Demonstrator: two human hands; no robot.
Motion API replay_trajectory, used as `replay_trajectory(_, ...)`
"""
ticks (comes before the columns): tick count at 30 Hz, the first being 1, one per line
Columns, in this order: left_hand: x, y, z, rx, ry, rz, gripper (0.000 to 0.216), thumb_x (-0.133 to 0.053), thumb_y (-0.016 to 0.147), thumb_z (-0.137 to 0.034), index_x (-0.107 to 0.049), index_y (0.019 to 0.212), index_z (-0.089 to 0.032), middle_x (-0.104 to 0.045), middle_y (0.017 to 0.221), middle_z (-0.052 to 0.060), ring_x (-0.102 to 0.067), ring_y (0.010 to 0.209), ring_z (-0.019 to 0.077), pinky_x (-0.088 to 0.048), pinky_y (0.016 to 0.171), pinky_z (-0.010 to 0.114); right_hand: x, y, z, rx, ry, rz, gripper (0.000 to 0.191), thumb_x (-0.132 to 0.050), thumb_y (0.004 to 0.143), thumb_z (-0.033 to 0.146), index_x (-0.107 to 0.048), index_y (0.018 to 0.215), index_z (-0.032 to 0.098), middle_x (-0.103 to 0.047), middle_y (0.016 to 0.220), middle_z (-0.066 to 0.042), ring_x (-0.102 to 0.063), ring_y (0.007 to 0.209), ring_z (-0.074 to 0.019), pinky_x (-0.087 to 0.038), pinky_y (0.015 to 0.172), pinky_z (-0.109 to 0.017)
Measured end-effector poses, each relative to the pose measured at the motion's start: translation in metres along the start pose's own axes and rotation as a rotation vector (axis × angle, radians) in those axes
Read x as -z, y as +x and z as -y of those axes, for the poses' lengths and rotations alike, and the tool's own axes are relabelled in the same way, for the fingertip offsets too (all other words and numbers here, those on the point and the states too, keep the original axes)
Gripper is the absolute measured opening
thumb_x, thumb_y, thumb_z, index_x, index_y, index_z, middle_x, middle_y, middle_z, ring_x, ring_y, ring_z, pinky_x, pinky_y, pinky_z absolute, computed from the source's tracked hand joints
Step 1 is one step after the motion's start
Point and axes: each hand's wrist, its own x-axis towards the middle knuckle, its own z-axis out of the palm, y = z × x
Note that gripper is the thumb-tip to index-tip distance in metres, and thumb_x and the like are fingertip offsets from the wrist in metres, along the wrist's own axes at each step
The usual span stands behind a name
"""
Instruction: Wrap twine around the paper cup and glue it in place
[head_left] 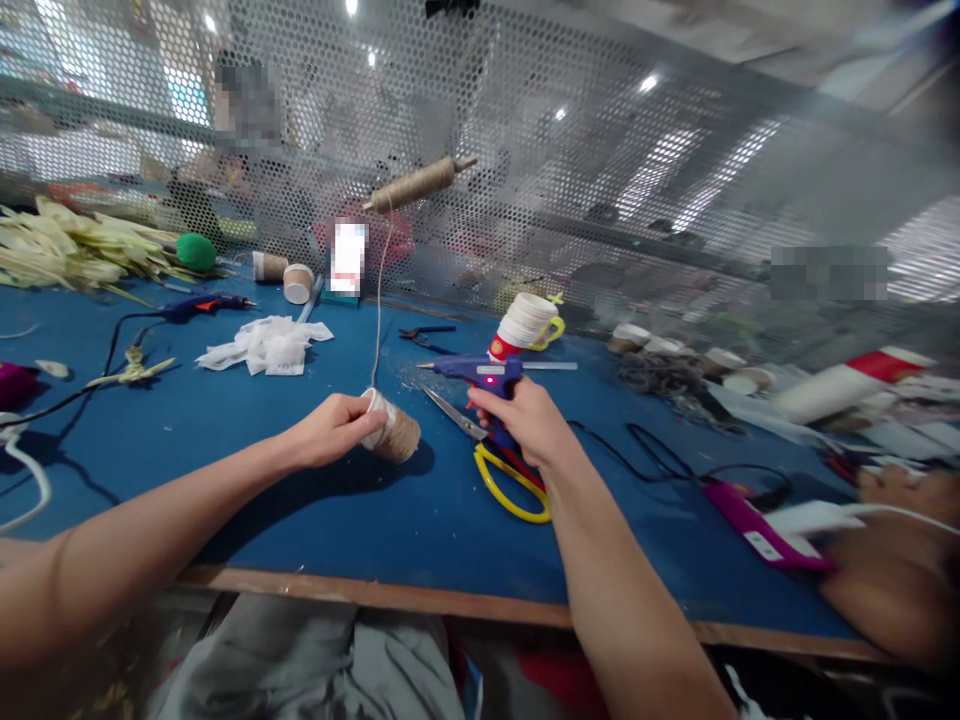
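My left hand [341, 428] is closed on the rim of a small paper cup [397, 436], tilted on its side above the blue table, its outside largely wrapped in brown twine. From the cup a strand of twine [380, 300] runs up to a twine spool [420, 184] on a rod by the mesh. A blue hot glue gun [480, 372], its red light lit, is gripped in my right hand [521, 412], nozzle pointing left towards the space above the cup. Beneath that hand lie scissors with yellow handles [514, 487], blades towards the cup.
A stack of white cups [527, 322], pliers [427, 336] and crumpled white tissue [266, 345] lie further back. Another glue gun [206, 306] rests at left, near wrapped cups [298, 284]. At right are a cable, a purple power strip [765, 525] and another person's arm [896, 570].
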Motion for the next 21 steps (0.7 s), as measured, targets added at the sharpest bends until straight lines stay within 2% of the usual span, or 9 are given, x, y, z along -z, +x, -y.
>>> replay_trajectory(2,0.0,-0.001,-0.001,-0.03,0.017,0.002,0.046,-0.032,0.08,-0.044,-0.06,0.077,-0.007,-0.055,0.066,0.002,-0.048,0.062,0.0134,-0.04,0.06,0.023,0.004,0.016,-0.007,-0.028,-0.14,-0.077,0.021,-0.057,0.066,0.035,-0.05,0.069,0.015,-0.055,0.061,-0.002,-0.049,0.049,-0.0093,-0.04,0.048,-0.023)
replay_trajectory(6,0.0,-0.003,-0.003,-0.075,0.062,0.016,0.046,-0.032,0.08,-0.043,-0.059,0.071,-0.007,-0.053,0.063,0.001,-0.046,0.06,0.0121,-0.039,0.059,0.021,0.004,0.048,-0.026,-0.129,-0.273,-0.063,0.027,-0.046,0.074,0.039,-0.048,0.061,0.015,-0.053,0.054,-0.003,-0.047,0.044,-0.009,-0.04,0.045,-0.023)
replay_trajectory(10,-0.001,-0.004,-0.008,-0.121,0.113,0.035,0.043,-0.031,0.081,-0.04,-0.057,0.07,-0.007,-0.05,0.062,0.0,-0.044,0.06,0.0107,-0.038,0.059,0.021,-0.004,0.073,-0.039,-0.197,-0.364,-0.04,0.031,-0.048,0.074,0.042,-0.051,0.057,0.015,-0.052,0.046,-0.003,-0.049,0.041,-0.0109,-0.04,0.044,-0.024)
replay_trajectory(13,-0.002,-0.006,-0.012,-0.181,0.157,0.052,0.04,-0.03,0.083,-0.036,-0.055,0.069,-0.008,-0.047,0.062,0.0,-0.041,0.06,0.0094,-0.037,0.059,0.02,-0.009,0.084,-0.042,-0.212,-0.487,-0.061,0.035,-0.051,0.071,0.045,-0.052,0.052,0.015,-0.054,0.048,-0.008,-0.054,0.051,-0.0169,-0.04,0.049,-0.027)
replay_trajectory(15,-0.002,-0.006,-0.014,-0.223,0.197,0.056,0.038,-0.03,0.083,-0.034,-0.053,0.067,-0.008,-0.044,0.061,-0.001,-0.038,0.058,0.0085,-0.036,0.057,0.019,-0.011,0.088,-0.04,-0.211,-0.56,-0.087,0.034,-0.054,0.069,0.044,-0.053,0.053,0.014,-0.056,0.054,-0.012,-0.057,0.064,-0.0225,-0.039,0.054,-0.029)
replay_trajectory(18,-0.002,-0.006,-0.014,-0.274,0.258,0.046,0.036,-0.03,0.083,-0.032,-0.05,0.064,-0.009,-0.04,0.06,-0.002,-0.034,0.056,0.0077,-0.033,0.055,0.019,-0.015,0.082,-0.029,-0.185,-0.618,-0.127,0.029,-0.057,0.069,0.04,-0.057,0.065,0.011,-0.06,0.071,-0.017,-0.054,0.083,-0.0282,-0.038,0.062,-0.032)
replay_trajectory(21,-0.004,-0.007,-0.014,-0.33,0.287,0.05,0.034,-0.029,0.083,-0.03,-0.051,0.067,-0.009,-0.044,0.063,0.0,-0.037,0.058,0.0087,-0.035,0.058,0.021,-0.025,0.064,-0.01,-0.103,-0.601,-0.093,0.034,-0.05,0.073,0.044,-0.06,0.073,0.012,-0.06,0.081,-0.016,-0.051,0.09,-0.0267,-0.037,0.067,-0.032)
